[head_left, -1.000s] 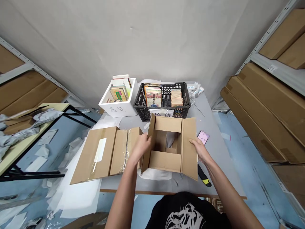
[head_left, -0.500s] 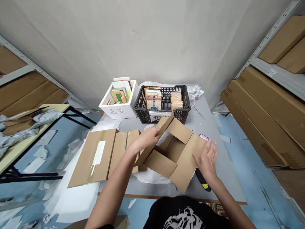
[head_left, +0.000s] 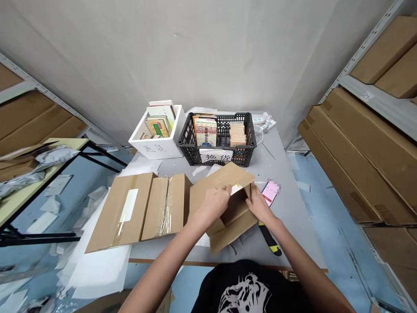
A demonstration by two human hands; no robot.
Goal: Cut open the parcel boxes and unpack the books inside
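The cardboard box [head_left: 233, 226] is held between both hands at the near edge of the grey table [head_left: 289, 226], tilted a little toward the person. Its upper flaps are being folded in over the opening. The left hand [head_left: 212, 203] is curled shut around the free edge of the broad top flap. The right hand [head_left: 259, 208] is bent over the edge of the side flap just beside it, with the fingertips tucked under the cardboard. The flaps are not lying flat, a dark gap is left between them, and no tape is seen on the seam. Just beyond the right hand a phone [head_left: 270, 192] is lying with a pink screen, and just behind that wrist a black and yellow utility knife [head_left: 269, 239] is seen. To the outside of the left hand flattened cartons [head_left: 140, 211] are spread over white sheets. Well ahead of both hands a black basket [head_left: 243, 156] and a white bin [head_left: 156, 151] of books are set against the wall. Half a second ago the flaps were splayed wide and the right hand was held open and flat beside the box. Now the flaps are drawn together and both hands are closed on them.
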